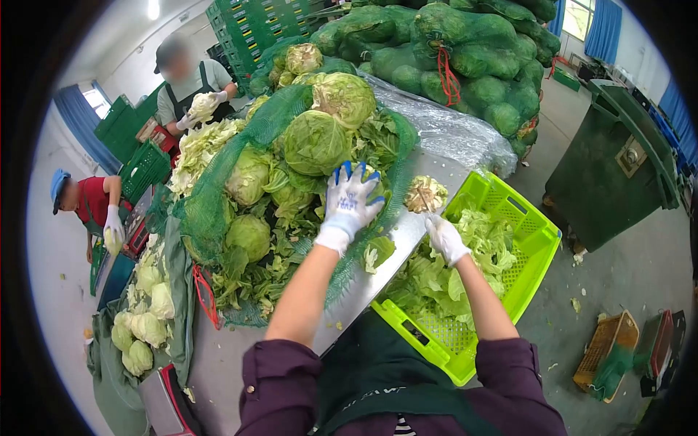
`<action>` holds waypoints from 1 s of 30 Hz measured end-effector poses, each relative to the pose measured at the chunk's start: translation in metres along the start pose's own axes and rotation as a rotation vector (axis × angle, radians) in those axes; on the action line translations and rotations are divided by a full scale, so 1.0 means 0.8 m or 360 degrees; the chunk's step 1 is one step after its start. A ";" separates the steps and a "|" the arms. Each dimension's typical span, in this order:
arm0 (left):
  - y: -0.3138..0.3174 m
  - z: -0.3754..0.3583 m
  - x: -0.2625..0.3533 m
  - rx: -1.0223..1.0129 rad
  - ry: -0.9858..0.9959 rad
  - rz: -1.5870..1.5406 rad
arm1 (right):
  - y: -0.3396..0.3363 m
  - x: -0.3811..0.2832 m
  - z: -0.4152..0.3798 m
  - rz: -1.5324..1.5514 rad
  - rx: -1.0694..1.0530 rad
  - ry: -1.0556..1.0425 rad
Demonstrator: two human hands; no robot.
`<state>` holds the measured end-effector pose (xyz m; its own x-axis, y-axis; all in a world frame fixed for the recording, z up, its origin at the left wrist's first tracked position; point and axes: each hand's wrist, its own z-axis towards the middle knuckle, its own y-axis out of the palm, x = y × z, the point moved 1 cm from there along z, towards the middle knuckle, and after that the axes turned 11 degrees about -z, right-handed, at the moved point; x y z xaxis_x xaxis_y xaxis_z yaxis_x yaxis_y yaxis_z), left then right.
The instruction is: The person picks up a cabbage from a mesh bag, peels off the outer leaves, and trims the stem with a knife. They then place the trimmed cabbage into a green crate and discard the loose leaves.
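Left hand (351, 198), fingers spread, was laid on cabbages (314, 142) heaped in green netting (218, 196) at frame centre; right hand (445, 238) gripped a trimmed cabbage (425, 193) over the lime crate (538, 225), positioned so leaves were caught.

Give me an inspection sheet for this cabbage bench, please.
Surface: steel table, leaf scraps on it.
Job's things: cabbage cut side up at the right hand; a knife looks likely, unclear. Left hand rests on the netted cabbage pile.
Clutter: trimmed leaves in the lime crate.
Hands: both gloved.
Cables: nothing seen.
Surroundings: two other people with cabbages, sacks, green bin.
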<state>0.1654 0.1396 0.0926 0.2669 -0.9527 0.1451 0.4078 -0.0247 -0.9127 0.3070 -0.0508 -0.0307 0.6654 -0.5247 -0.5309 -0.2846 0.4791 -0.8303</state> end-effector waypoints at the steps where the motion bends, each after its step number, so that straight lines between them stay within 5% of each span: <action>1: 0.002 -0.011 0.005 0.0073 -0.0009 -0.0012 | 0.010 0.009 0.017 -0.0045 -0.0081 0.0101; 4: -0.011 -0.059 0.007 0.0264 0.0078 -0.0013 | 0.037 0.057 0.035 0.0105 0.0084 0.0507; 5: -0.017 -0.081 0.003 0.0291 0.0072 -0.0046 | 0.049 0.099 0.040 -0.0344 0.0018 0.0445; 6: -0.023 -0.104 0.000 0.0316 0.0067 -0.0078 | 0.018 0.084 0.016 -0.0262 0.0386 0.0643; 7: -0.029 -0.128 -0.002 0.0299 0.0023 -0.0128 | -0.005 0.079 0.004 -0.0183 0.0413 0.0778; 10: -0.048 -0.185 -0.009 0.0235 -0.0083 -0.0383 | -0.019 0.064 -0.019 -0.0151 0.0659 0.0672; 13: -0.056 -0.204 -0.022 0.0142 -0.0166 -0.0617 | -0.015 0.000 -0.036 0.0453 0.0437 0.0230; 15: -0.071 -0.189 -0.021 0.0451 -0.0267 -0.0749 | -0.018 -0.049 -0.039 0.0648 0.0104 0.0346; 18: -0.075 -0.157 -0.030 0.0695 -0.0182 -0.0759 | -0.026 -0.115 -0.027 0.0824 0.0079 0.0247; 22: -0.056 -0.117 -0.018 0.0336 -0.0137 -0.0641 | -0.009 -0.140 -0.004 0.0869 0.0221 0.0097; 24: -0.030 -0.114 -0.012 0.0300 -0.0196 -0.0524 | -0.014 -0.152 -0.006 0.0942 0.0073 0.0432; 28: -0.029 -0.135 0.006 0.0302 -0.0173 -0.0473 | 0.013 -0.135 -0.019 0.1088 0.0365 0.0475; 30: -0.037 -0.150 0.012 0.0306 -0.0104 -0.0423 | 0.023 -0.107 -0.012 0.1037 0.0236 0.0638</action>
<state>0.0510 0.0950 0.0754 0.1818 -0.8991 0.3982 0.6264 -0.2063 -0.7517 0.2383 -0.0036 -0.0024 0.0876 -0.3059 -0.9480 -0.4186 0.8523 -0.3137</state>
